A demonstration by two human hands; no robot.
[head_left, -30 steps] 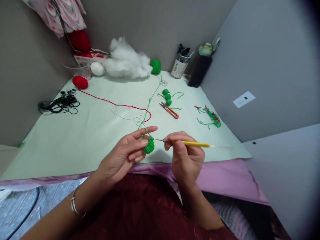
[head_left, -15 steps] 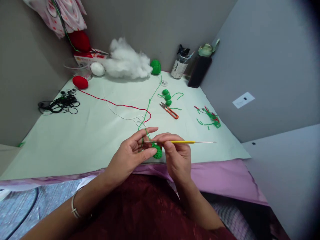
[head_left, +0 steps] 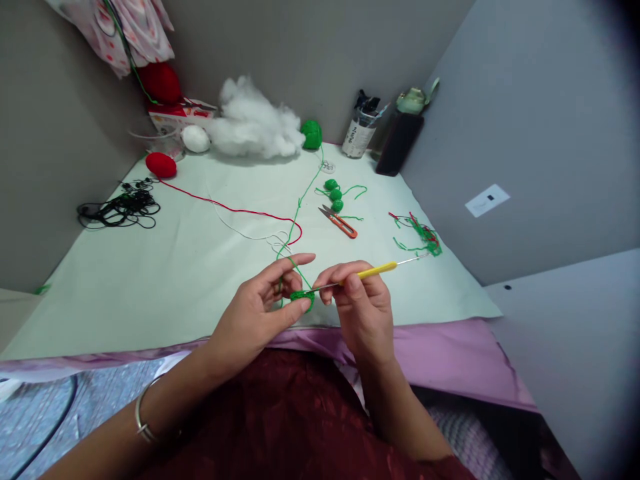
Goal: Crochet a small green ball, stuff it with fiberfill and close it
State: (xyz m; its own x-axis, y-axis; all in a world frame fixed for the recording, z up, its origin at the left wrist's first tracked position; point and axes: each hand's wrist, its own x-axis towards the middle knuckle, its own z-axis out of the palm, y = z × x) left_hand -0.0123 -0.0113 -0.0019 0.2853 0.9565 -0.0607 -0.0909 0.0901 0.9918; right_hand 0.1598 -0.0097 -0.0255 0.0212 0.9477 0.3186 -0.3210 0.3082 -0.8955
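Note:
My left hand [head_left: 265, 303] pinches a small green crochet piece [head_left: 303, 300] between thumb and fingers, partly hidden by them. Green yarn [head_left: 299, 268] passes over its raised index finger and down to the piece. In my right hand [head_left: 363, 303] is a crochet hook [head_left: 377, 271] with a yellow handle, tilted so its back end points up to the right. The hook's metal tip touches the green piece at its upper edge. From the left hand the yarn leads back to a green ball [head_left: 311, 135].
Orange thread snips [head_left: 339, 223] lie beyond my hands beside small green crochet balls [head_left: 335, 195]. Yarn scraps [head_left: 425, 239] are at right, tangled black cord [head_left: 125, 207] at left. White stuffing [head_left: 257, 123], a red ball [head_left: 161, 165] and a pen holder [head_left: 359, 133] stand at the back.
My right hand has moved slightly right, and the hook has gone from level to slanted. The green piece has shifted left and turned in my left hand.

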